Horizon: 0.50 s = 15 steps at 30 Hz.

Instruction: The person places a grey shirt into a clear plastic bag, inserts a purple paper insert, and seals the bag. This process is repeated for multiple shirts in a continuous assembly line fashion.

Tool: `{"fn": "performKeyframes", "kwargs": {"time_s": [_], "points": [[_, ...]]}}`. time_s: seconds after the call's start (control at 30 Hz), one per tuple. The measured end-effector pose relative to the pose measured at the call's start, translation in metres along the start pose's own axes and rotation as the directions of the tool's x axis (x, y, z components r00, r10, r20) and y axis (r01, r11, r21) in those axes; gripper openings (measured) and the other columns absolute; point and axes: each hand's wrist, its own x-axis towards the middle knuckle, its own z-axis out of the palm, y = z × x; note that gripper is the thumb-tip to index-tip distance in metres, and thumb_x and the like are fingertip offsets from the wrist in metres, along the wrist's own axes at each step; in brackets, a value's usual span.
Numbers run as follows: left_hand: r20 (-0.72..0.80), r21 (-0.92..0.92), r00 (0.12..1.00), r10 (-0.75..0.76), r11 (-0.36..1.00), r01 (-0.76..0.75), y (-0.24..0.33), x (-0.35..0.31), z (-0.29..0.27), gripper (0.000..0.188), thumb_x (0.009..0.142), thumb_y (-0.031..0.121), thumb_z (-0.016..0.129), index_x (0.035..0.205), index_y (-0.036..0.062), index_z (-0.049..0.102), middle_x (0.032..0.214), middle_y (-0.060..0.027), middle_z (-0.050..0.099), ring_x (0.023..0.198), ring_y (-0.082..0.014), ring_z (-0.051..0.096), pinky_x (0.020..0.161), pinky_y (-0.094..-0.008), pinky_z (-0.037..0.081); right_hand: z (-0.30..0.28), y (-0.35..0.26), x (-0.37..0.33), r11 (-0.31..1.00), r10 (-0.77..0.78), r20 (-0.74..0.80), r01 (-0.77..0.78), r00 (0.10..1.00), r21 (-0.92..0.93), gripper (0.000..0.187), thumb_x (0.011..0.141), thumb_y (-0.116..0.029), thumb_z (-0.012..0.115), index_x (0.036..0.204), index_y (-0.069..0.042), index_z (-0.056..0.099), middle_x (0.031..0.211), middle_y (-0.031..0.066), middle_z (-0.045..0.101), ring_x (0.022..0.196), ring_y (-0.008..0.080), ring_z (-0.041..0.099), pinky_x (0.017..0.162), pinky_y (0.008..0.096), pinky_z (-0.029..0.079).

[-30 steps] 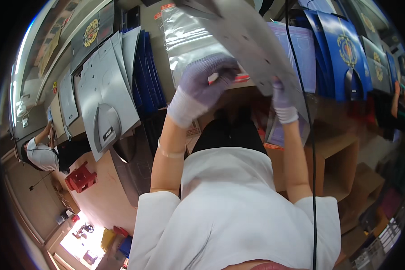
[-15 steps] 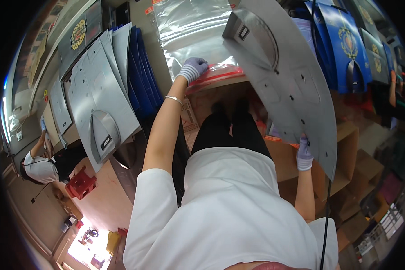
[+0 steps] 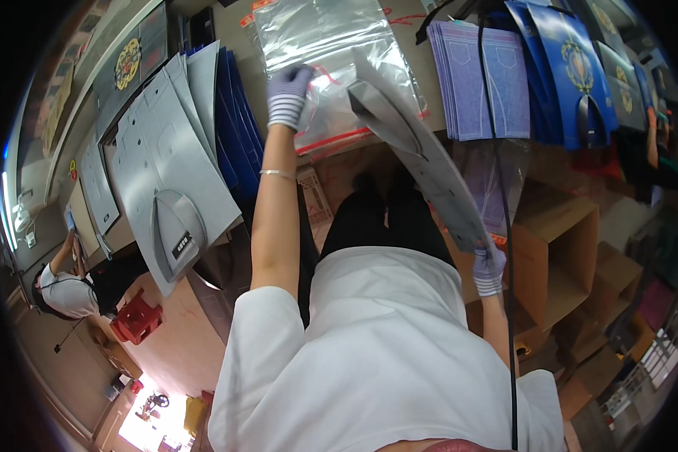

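In a purple glove with a striped cuff, my left hand (image 3: 290, 89) is closed at the left edge of the top clear plastic bag (image 3: 328, 49), whose red-edged mouth looks lifted beside the fingers. My right hand (image 3: 490, 270), gloved alike, grips the near end of a thin grey panel (image 3: 441, 169). The panel is tilted nearly edge-on and carries a raised, arched part (image 3: 384, 117) at its far end. That far end is over the bags; whether it touches them I cannot tell.
More grey panels (image 3: 166, 143) and blue ones (image 3: 237, 128) stand at left. At right are denim-patterned sheets (image 3: 478, 83) and blue panels with a crest (image 3: 572, 68). Cardboard boxes (image 3: 554, 256) sit below right. A black cable (image 3: 502, 181) hangs near my right hand. Another person (image 3: 71, 290) works far left.
The grey panel has turned edge-on and swung left, with my right hand moving left and slightly down. My left hand has moved up and left, and the bag's edge has risen.
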Motion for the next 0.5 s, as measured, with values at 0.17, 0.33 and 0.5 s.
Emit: {"fn": "performKeyframes", "kwargs": {"time_s": [0.17, 0.33, 0.5], "points": [[-0.038, 0.135, 0.993, 0.113, 0.985, -0.107, 0.043, -0.01, -0.024, 0.026, 0.073, 0.023, 0.069, 0.088, 0.0016, 0.067, 0.077, -0.01, 0.067, 0.069, -0.0144, 0.062, 0.068, -0.0267, 0.049, -0.028, 0.015, 0.001, 0.985, 0.095, -0.053, -0.086, 0.994, 0.151, 0.034, 0.082, -0.016, 0.06, 0.11, 0.002, 0.053, 0.104, 0.0118, 0.059, 0.093, 0.0242, 0.055, 0.085, 0.034, 0.041], [0.028, 0.233, 1.0, 0.0, 0.973, -0.006, 0.046, -0.021, -0.016, 0.023, 0.075, 0.021, 0.069, 0.088, 0.0022, 0.067, 0.077, -0.0062, 0.066, 0.07, -0.0116, 0.059, 0.069, -0.0256, 0.047, -0.069, 0.017, 0.02, 0.68, 0.334, 0.377, -0.497, 0.864, 0.539, 0.047, 0.073, -0.022, 0.066, 0.112, 0.001, 0.051, 0.106, 0.008, 0.055, 0.093, 0.0183, 0.052, 0.083, 0.0302, 0.041], [0.084, 0.307, 0.994, 0.072, 0.947, -0.094, 0.039, -0.032, -0.003, 0.023, 0.075, 0.022, 0.069, 0.089, 0.0035, 0.068, 0.078, -0.0078, 0.066, 0.071, -0.0128, 0.06, 0.07, -0.0262, 0.048, -0.048, 0.024, 0.038, 0.577, 0.388, 0.536, -0.651, 0.75, 0.494, 0.041, 0.072, -0.024, 0.066, 0.105, -0.001, 0.056, 0.092, 0.0024, 0.057, 0.079, 0.0117, 0.053, 0.071, 0.0232, 0.043]]}}
